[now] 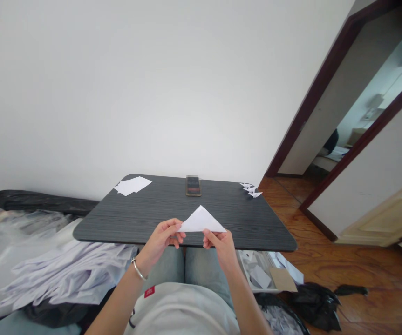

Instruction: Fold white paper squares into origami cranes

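Between my two hands is a white sheet of paper (201, 220) folded into a triangle, its peak pointing away from me and its long edge toward me. My left hand (166, 236) pinches the left corner between thumb and fingers. On the long edge, right of the middle, my right hand (220, 239) grips the paper, thumb on top and fingers beneath. Both hands are over the near edge of the dark table (159, 204). A silver bracelet (138, 269) is on my left wrist.
White paper sheets (132, 185) lie at the table's far left. Several small folded paper pieces (251, 190) stand at the far right. A phone (193, 186) rests at the back middle. White cloth (71, 274) is heaped below left; a box of papers (263, 274) sits below right.
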Tool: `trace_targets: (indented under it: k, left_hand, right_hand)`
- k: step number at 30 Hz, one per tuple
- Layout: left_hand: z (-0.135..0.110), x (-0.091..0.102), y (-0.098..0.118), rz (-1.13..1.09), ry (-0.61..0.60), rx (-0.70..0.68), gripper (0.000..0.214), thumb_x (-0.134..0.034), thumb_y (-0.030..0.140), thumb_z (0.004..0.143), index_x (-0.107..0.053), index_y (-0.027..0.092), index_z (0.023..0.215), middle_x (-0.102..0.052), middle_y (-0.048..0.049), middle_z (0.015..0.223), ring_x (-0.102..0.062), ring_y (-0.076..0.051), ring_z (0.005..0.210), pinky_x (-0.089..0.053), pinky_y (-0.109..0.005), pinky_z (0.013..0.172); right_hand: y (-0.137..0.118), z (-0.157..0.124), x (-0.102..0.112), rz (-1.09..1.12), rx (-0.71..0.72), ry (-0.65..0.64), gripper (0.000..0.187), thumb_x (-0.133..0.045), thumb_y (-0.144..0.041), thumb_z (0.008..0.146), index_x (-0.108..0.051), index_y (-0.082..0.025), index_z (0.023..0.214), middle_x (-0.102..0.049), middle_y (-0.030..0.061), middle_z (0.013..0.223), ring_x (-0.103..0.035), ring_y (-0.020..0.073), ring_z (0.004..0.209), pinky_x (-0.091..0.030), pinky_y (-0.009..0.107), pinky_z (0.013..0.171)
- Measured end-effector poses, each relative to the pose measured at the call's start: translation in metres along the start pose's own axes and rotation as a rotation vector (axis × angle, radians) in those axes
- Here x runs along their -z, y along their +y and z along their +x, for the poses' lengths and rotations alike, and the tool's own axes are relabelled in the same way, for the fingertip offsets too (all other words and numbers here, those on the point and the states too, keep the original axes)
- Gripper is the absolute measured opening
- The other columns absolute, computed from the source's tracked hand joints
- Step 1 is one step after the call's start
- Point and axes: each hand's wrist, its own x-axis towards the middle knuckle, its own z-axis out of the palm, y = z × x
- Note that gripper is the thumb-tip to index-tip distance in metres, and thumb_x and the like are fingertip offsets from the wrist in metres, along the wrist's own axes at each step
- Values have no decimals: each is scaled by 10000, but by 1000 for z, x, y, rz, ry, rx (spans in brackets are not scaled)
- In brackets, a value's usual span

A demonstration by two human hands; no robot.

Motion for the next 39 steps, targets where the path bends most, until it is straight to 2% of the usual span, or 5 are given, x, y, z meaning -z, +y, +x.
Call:
trace_targets:
  k: [12,19,26,33,39]
  left_hand:
    - [1,6,-5,103,-164,72,140,-552,258,734,-529,122,712,-528,14,569,-385,-29,399,-250,-134,350]
    - [0,0,-3,294,-210,102,271,-563,365,728,-577,96,758,-435,46,487,-277,-23,381,-168,-160,366]
    - [8,4,-11,446,-105,-30,321,-536,424,721,-566,105,740,-406,54,488,-275,-51,413,-186,-181,401]
    - [8,7,-17,712,96,-248,278,-497,390,747,-570,132,673,-450,27,529,-364,-107,499,-251,-212,475]
    - [3,1,-14,975,187,-311,265,-448,351,791,-482,170,601,-409,42,502,-364,-113,483,-222,-216,493]
  right_hand:
    - [5,2,2,-17,6,-25,269,-681,-345,644,-602,-119,521,-572,2,428,-500,81,361,-392,180,363]
    - [7,2,0,9,-3,-57,237,-679,-340,652,-605,-124,591,-594,-1,468,-512,73,371,-393,163,362]
    - [4,4,1,35,-28,-54,299,-625,-430,687,-585,-134,685,-620,9,562,-544,80,403,-395,148,350]
    - [5,6,4,62,-112,8,493,-555,-472,734,-518,-138,1095,-665,83,798,-636,140,561,-435,158,366]
    - [10,5,1,71,-120,-72,521,-585,-493,683,-560,-155,1079,-644,111,941,-656,212,735,-478,185,402]
